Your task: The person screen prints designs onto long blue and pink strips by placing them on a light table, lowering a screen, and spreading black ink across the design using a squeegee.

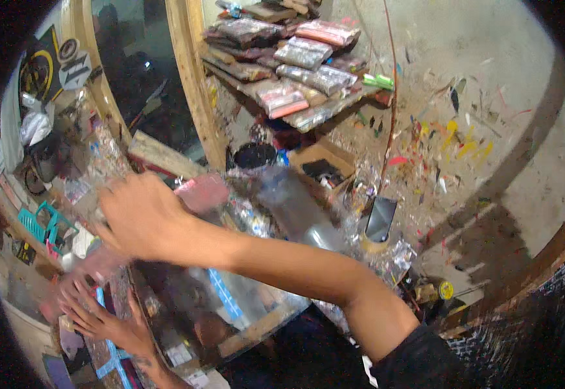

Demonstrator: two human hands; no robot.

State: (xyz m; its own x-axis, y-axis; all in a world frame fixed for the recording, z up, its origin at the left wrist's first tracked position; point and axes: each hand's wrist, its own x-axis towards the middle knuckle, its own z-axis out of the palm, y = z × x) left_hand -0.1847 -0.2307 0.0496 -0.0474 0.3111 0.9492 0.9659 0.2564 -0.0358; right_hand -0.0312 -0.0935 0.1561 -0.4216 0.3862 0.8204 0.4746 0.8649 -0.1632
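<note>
My right arm reaches across the bench, with my right hand (pixel 133 214) curled at the left, its fingertips partly hidden and blurred; what it grips I cannot make out. Below it, my left hand (pixel 110 321) has its fingers spread beside a blurred reddish piece (pixel 78 279) and a board with blue tape strips (pixel 114 369). Under my right forearm lies a dark panel with blue tape (pixel 224 295). Beyond it sit a pink slab (pixel 204 198) and a smeared grey, shiny piece (pixel 298 207).
A shelf holds stacked wrapped pieces (pixel 305 52) at the back. Below are a black bucket (pixel 250 157) and a cardboard box (pixel 341 162). A phone (pixel 381 219) stands right of the bench. Cluttered teal tools (pixel 42 223) are at left, near a wooden post (pixel 201 84); a paint-marked wall (pixel 477 97) is at right.
</note>
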